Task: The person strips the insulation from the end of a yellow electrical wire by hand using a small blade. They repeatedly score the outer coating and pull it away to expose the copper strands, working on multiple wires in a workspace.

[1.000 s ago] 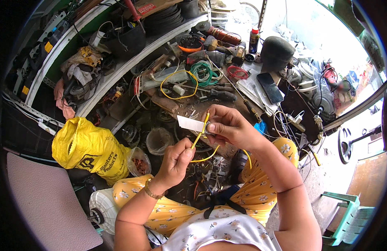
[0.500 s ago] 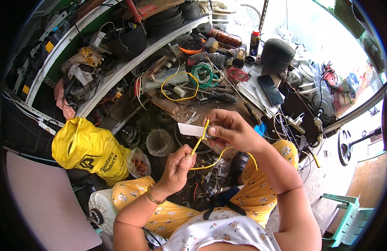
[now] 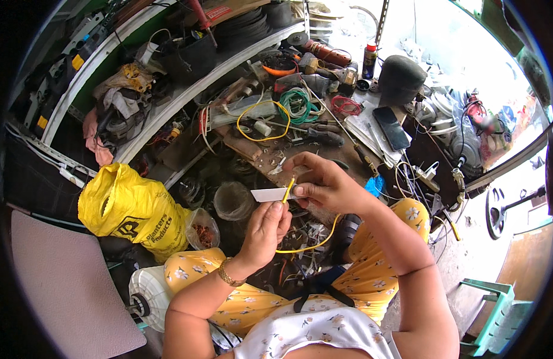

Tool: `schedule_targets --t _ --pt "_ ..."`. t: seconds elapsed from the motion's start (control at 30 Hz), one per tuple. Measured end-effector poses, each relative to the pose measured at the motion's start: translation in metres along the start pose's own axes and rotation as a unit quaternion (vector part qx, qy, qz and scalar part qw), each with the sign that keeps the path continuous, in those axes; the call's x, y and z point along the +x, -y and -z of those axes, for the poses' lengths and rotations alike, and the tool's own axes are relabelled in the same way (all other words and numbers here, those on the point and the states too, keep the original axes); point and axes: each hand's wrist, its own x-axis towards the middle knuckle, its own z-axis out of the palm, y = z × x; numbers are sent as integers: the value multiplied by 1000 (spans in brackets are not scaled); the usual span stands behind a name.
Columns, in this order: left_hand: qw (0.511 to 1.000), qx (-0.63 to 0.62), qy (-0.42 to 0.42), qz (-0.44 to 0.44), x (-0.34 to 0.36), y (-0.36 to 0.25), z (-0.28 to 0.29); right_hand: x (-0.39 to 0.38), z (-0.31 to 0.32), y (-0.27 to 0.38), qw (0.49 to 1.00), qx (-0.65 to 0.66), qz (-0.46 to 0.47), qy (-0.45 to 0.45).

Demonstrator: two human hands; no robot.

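A yellow wire (image 3: 311, 248) is pinched between the fingers and thumb of my left hand (image 3: 266, 230); its short upper end stands up past the fingertips, and the rest hangs in a loop toward my right knee. My right hand (image 3: 317, 182) grips a flat, pale cutter blade (image 3: 269, 195) with a slanted tip, pointing left. The wire's end crosses the blade close to the right thumb. Fingers of both hands are nearly touching there. Whether the right fingers also press on the wire is hard to make out.
Ahead lies a cluttered bench with a yellow wire loop (image 3: 265, 139), a green wire coil (image 3: 297, 106), a phone (image 3: 391, 128) and power tools. A yellow sack (image 3: 133, 209), a bag of reddish scraps (image 3: 203, 230) and a clear tub (image 3: 233, 200) stand left. A green stool (image 3: 491, 311) is right.
My left hand has moved up closer to the right, so less wire stands above its fingers. The blade has tilted nearer to level. The view has shifted slightly.
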Motion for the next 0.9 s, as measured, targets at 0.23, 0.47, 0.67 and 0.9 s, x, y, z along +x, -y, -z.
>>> schedule_targets --t 0.23,0.47,0.67,0.9 --pt "996 -85 3 -3 -17 12 -9 -14 72 35 941 -57 52 -331" --pt "991 68 -77 -83 -3 15 -2 -10 -19 2 998 36 -50 8" --pt "965 227 -64 -118 -3 13 1 -11 -21 1 1000 -20 3 0" --pt "922 324 -78 -195 0 8 -2 -12 -10 2 999 36 -13 10"
